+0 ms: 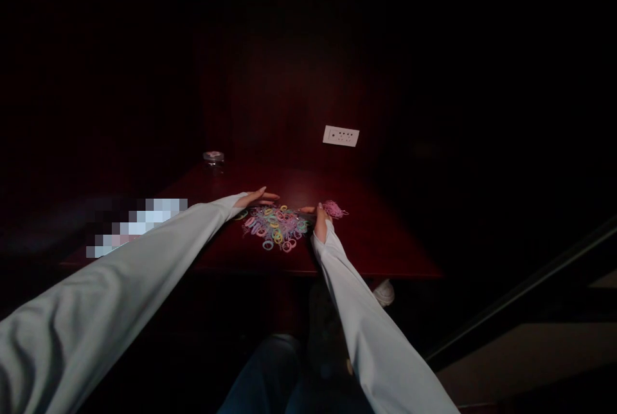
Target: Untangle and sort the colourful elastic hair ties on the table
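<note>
A mixed pile of small coloured hair ties (274, 226) lies on the dark red table (385, 253), in pink, yellow, green, blue and purple. At the pile's far left edge is my left hand (256, 198), open, fingers stretched to the right over the rear of the pile. My right hand (320, 222) stands at the pile's right side with its thumb up and fingers reaching left behind the ties. It looks open, and its lower fingers are partly hidden. Just beyond it lies a separate pink bunch of thin bands (334, 209).
A clear round jar (213, 158) with a lid stands at the table's back left. On the dark panel behind is a white socket plate (340, 136). A bright pixelated patch (149, 221) lies at the left. Below the front edge a white shoe (384, 293) shows.
</note>
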